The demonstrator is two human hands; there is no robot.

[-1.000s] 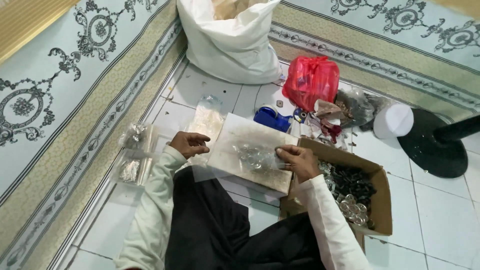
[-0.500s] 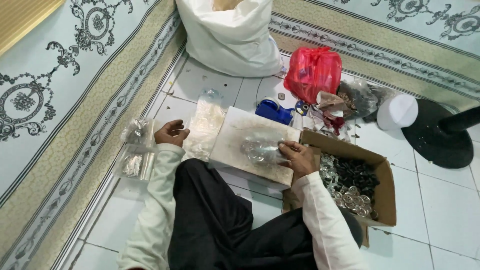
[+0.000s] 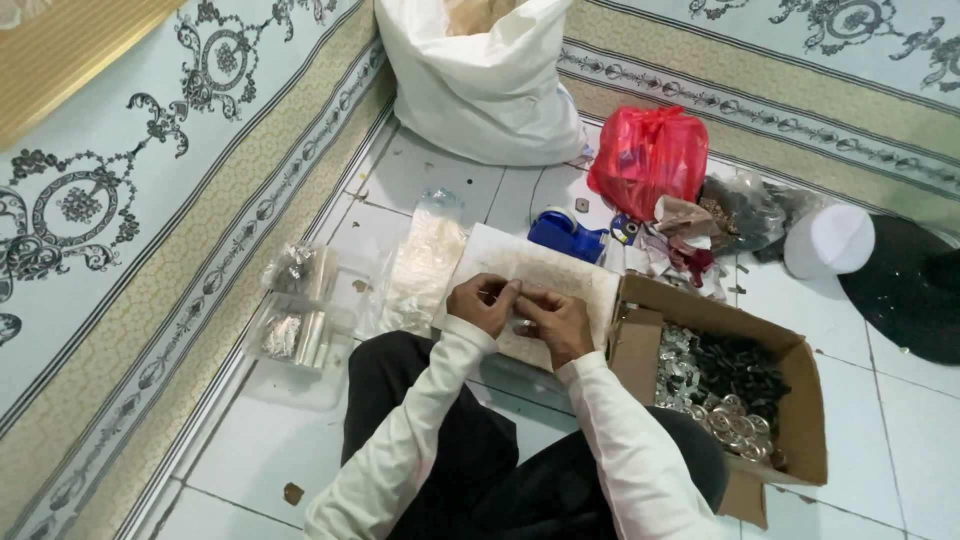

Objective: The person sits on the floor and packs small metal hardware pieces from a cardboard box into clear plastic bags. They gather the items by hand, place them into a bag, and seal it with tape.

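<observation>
Head view: at frame centre I see my left hand (image 3: 482, 302) and right hand (image 3: 555, 322) close together, fingers pinched on a small shiny piece (image 3: 522, 325) over the white board (image 3: 530, 268); box (image 3: 800, 400) lower right.

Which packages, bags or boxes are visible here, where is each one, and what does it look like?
White sack: top centre, large, open.
Red plastic bag: right of the sack, knotted.
Cardboard box: beside the right hand, brown, open, holding small shiny and dark parts.
Clear packets: left of the left hand, small, silvery contents.
Clear bags: stacked by the white board.
</observation>
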